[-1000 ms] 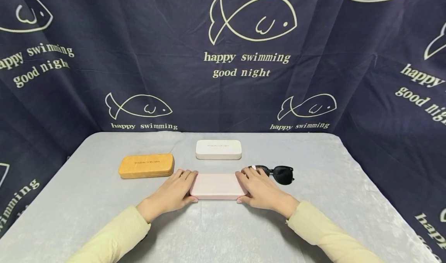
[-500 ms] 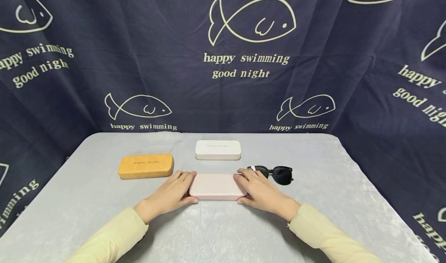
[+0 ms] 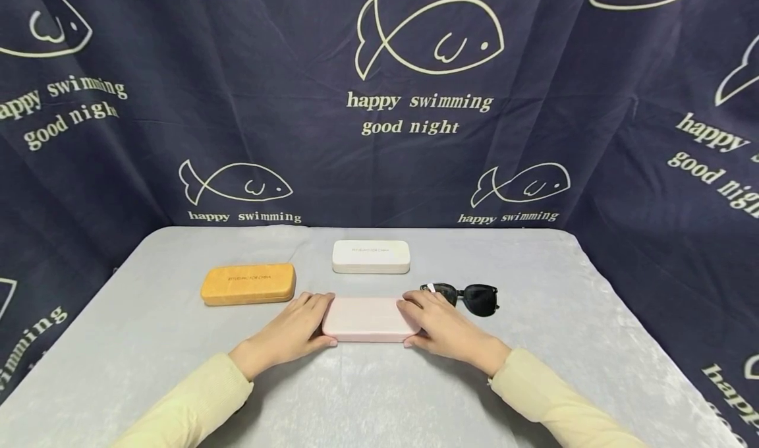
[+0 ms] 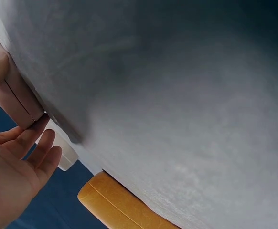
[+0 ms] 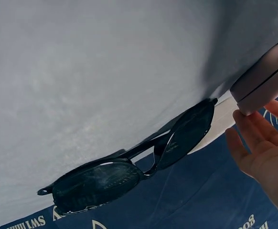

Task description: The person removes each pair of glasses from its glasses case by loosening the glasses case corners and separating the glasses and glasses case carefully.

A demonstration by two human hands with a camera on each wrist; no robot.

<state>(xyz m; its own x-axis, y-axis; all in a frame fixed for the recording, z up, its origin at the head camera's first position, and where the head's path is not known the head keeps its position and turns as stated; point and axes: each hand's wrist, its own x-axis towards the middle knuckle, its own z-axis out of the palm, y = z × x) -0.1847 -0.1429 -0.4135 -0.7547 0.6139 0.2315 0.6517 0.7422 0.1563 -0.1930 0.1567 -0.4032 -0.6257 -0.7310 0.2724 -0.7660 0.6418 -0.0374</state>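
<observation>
A pink glasses case [image 3: 370, 319], its lid closed, lies flat near the middle of the table between both hands. My left hand [image 3: 290, 329] grips its left end, thumb at the near edge and fingers at the far side. At the opposite end my right hand [image 3: 447, 326] holds it the same way. The left wrist view shows the seam of the pink case [image 4: 19, 98] between thumb and fingers. Black sunglasses [image 5: 129, 164] rest just beyond the right hand, which covers part of them in the head view.
Behind the pink case stands a white glasses case [image 3: 371, 257] with small lettering. An orange glasses case [image 3: 248, 284] lies to the left, close to the left hand's fingers. The table [image 3: 379, 402] has a pale grey cloth, backed by a dark blue fish-print curtain [image 3: 379, 171].
Over the last second the right hand's fingers have shifted slightly inward over the lid of the pink case. The case, sunglasses and other cases stay where they were.
</observation>
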